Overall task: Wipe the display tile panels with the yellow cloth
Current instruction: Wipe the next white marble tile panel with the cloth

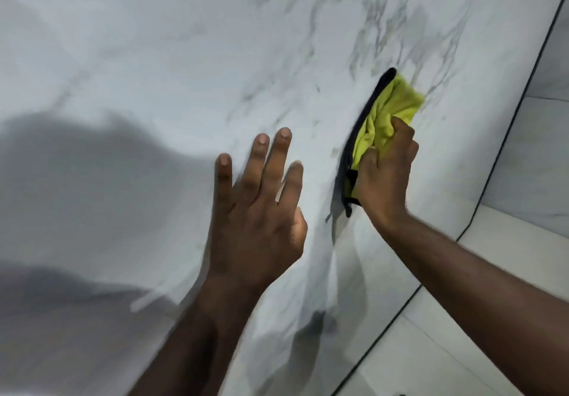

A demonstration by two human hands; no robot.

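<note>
Against the right half of the marble-patterned tile panel (pixel 160 56), the yellow cloth (pixel 392 106) is held bunched, its crumpled folds pressed to the glossy surface just below a cluster of grey veins. A black edging (pixel 368 109) is seen along the cloth's left side, running from its top corner down to a loose end beside the wrist. The cloth is gripped by the right hand (pixel 385 177), whose fingers are curled tightly into the fabric. The right forearm is extended up from the lower right, across the panel's lower edge.

Nearer the panel's middle, the left hand (pixel 255 211) is raised with its back toward the camera. Its fingers (pixel 261 161) are straight and slightly spread, and the thumb is drawn in on the side nearest the cloth. Nothing is held by it. Whether its palm is laid on the panel or only close to it cannot be told, as its outline is blurred. The two hands are separated by a strip of bare panel.

Across the panel's left part a broad dark shadow (pixel 77 164) is cast, and fainter shadows of the arms are thrown on its lower part. The panel's right edge is bounded by a thin dark strip (pixel 526 95), slanting down from the top right. Beyond that strip, paler tiles (pixel 542 161) with fine joints are seen. Below the panel's lower right corner a light surface (pixel 431 349) is visible.
</note>
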